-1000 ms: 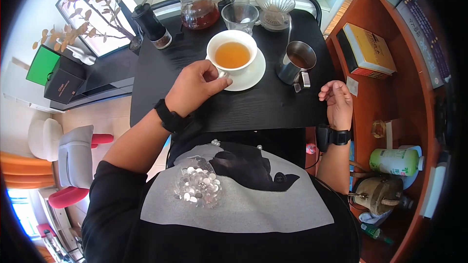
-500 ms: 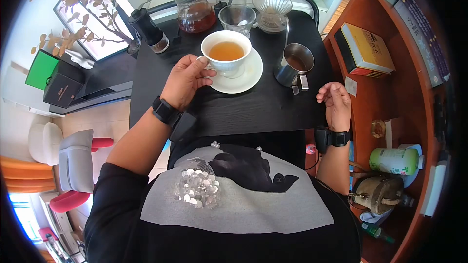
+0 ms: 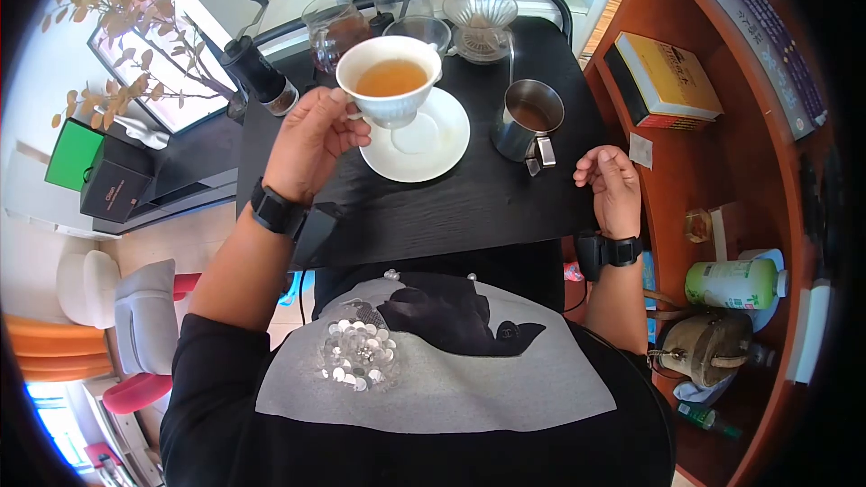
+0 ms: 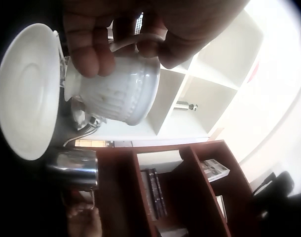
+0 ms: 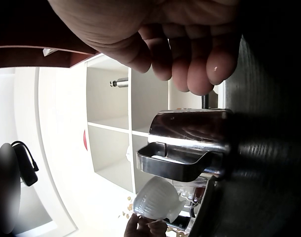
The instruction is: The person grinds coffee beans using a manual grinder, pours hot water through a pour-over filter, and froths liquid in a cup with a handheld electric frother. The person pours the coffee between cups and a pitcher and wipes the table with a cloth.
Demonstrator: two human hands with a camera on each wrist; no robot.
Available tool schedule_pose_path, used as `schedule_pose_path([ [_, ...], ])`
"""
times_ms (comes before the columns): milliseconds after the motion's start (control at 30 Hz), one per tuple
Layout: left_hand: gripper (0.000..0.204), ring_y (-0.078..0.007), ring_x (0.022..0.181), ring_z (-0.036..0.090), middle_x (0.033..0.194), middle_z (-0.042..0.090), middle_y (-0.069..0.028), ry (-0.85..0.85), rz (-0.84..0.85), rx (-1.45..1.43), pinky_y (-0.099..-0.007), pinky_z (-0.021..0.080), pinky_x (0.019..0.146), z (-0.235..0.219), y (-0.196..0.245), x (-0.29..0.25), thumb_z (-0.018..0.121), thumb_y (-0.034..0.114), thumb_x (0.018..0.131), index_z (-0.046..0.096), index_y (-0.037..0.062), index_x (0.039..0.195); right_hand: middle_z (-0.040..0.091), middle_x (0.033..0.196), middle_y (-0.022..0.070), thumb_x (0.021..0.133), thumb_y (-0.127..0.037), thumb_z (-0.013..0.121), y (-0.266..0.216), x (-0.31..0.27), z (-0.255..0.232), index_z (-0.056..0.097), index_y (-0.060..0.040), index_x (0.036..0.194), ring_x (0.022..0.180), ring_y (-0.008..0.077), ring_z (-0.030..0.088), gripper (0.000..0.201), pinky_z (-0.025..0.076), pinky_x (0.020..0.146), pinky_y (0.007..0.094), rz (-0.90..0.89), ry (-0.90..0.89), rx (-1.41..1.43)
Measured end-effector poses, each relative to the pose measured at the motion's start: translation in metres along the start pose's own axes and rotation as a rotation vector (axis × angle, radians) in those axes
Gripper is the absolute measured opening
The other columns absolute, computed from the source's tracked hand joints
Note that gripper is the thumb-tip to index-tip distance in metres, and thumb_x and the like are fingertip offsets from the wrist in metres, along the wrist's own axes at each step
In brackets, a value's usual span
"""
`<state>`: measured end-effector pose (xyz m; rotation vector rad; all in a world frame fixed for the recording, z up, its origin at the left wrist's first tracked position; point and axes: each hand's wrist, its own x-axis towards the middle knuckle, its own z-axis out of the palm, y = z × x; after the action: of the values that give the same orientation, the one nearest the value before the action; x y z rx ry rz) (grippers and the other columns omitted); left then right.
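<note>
In the head view the left hand (image 3: 311, 144) pinches the handle of a white cup (image 3: 390, 108) of amber liquid, raised off its white saucer (image 3: 442, 149). The left wrist view shows the cup (image 4: 113, 91) hanging from the fingers of the left hand (image 4: 140, 34), beside the saucer (image 4: 29, 94). The right hand (image 3: 615, 189) rests at the table's right edge, fingers loosely curled and holding nothing. Nearest to it stands a steel pitcher (image 3: 514, 135) with brownish liquid; the right wrist view has the pitcher (image 5: 190, 131) near the right hand (image 5: 180, 44).
Behind the cup on the black table (image 3: 451, 216) stand a glass server (image 3: 336, 36), another glass vessel (image 3: 424, 29) and a ribbed glass dripper (image 3: 481, 13). A black hand grinder (image 3: 253, 68) is at the back left. A reddish-brown shelf (image 3: 749, 171) borders the right side.
The left hand has taken the cup by its handle and lifted it off the saucer, up and to the left. The right hand has hardly moved; the head view has shifted slightly.
</note>
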<state>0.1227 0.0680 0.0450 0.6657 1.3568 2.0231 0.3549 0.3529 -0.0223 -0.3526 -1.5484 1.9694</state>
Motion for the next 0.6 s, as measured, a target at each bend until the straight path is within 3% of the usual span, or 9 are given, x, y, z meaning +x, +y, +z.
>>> schedule_pose_path([
  [267,0.018,-0.0135,0.068,0.059,0.08,0.056,-0.0034,-0.083,0.035,0.093,-0.0281,0.05,0.064,0.03,0.035,0.021,0.048,0.021,0.089,0.053,0.0039,0.085,0.059,0.077,0.0069,0.09,-0.018,0.046,0.0,0.0,-0.001,0.056,-0.0023,0.085,0.066,0.013,0.055,0.019,0.044,0.062,0.025,0.005,-0.009,0.012],
  [600,0.02,-0.0086,0.064,0.056,0.071,0.056,-0.0024,-0.119,-0.038,0.341,-0.0227,0.048,0.062,0.058,0.043,0.044,0.054,0.024,0.086,0.056,0.0049,0.082,0.059,0.077,0.0071,0.089,-0.017,0.048,0.0,0.0,-0.003,0.056,-0.0021,0.086,0.065,0.0128,0.056,0.017,0.045,0.061,0.0243,0.002,-0.021,0.029],
])
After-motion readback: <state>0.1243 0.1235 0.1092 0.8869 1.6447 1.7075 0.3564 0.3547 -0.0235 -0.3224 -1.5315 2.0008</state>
